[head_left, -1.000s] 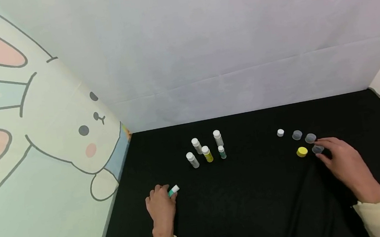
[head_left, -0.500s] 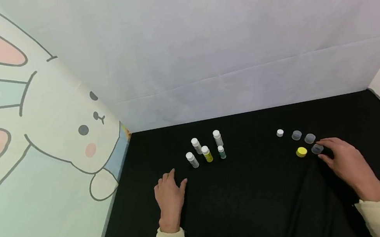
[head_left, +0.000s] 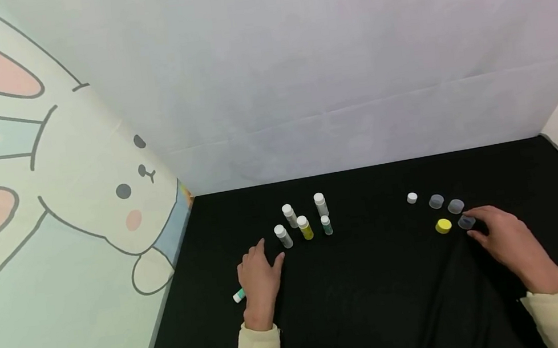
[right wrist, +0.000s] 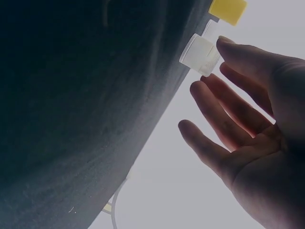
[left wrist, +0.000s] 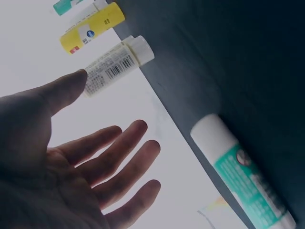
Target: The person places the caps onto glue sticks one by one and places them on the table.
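My left hand point(head_left: 260, 276), fingers spread and holding nothing, is just short of a white glue stick point(head_left: 283, 236) standing upright. In the left wrist view this white stick point(left wrist: 112, 68) shows a barcode, with the thumb tip close to it. A green-and-white glue stick point(head_left: 239, 295) lies on its side by the left wrist, partly hidden by the hand in the head view. My right hand point(head_left: 506, 240) has its thumb and index finger either side of a small clear cap point(head_left: 466, 222); in the right wrist view the fingers are loosely bent beside this cap point(right wrist: 199, 53).
Behind the left hand stand another white stick point(head_left: 290, 216), a yellow one point(head_left: 305, 228), a small green one point(head_left: 327, 225) and a further white one point(head_left: 321, 205). At right are a yellow cap point(head_left: 443, 226), two clear caps point(head_left: 455, 206) and a white cap point(head_left: 412, 198). Black cloth point(head_left: 366, 302) covers the table.
My left hand has let go of the green-and-white glue stick, which now lies down, and has moved right and forward toward the upright sticks. The right hand stays by the clear cap.
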A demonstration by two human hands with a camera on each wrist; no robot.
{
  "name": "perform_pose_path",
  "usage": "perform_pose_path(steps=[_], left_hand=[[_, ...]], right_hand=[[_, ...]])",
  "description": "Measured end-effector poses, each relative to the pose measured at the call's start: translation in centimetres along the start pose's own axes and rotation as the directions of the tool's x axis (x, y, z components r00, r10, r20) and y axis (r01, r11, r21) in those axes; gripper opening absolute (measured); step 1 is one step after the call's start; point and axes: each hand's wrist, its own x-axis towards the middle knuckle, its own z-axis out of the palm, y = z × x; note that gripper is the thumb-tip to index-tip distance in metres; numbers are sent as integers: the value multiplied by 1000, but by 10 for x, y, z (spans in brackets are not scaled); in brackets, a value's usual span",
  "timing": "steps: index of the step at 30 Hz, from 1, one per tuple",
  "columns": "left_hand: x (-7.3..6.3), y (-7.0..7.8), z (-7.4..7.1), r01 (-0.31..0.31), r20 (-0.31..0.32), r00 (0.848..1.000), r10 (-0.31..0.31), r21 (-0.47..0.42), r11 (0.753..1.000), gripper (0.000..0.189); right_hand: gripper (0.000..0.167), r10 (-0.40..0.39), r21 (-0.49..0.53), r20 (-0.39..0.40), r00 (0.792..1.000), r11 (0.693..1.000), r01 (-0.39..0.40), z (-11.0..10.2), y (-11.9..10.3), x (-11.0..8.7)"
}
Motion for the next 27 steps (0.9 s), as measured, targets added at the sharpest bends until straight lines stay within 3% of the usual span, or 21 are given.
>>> perform_pose_path(steps=[7,27], left_hand=[[6,6,6,38,19,999,-37,-49,998,57],[12,19,18,52,-18,998,-55,-137,989,44]], right_hand=[[31,-18,-3,15,1000,1000,18,2,1,3],[28,-31,-18,34,999,999,32,5,4,9]])
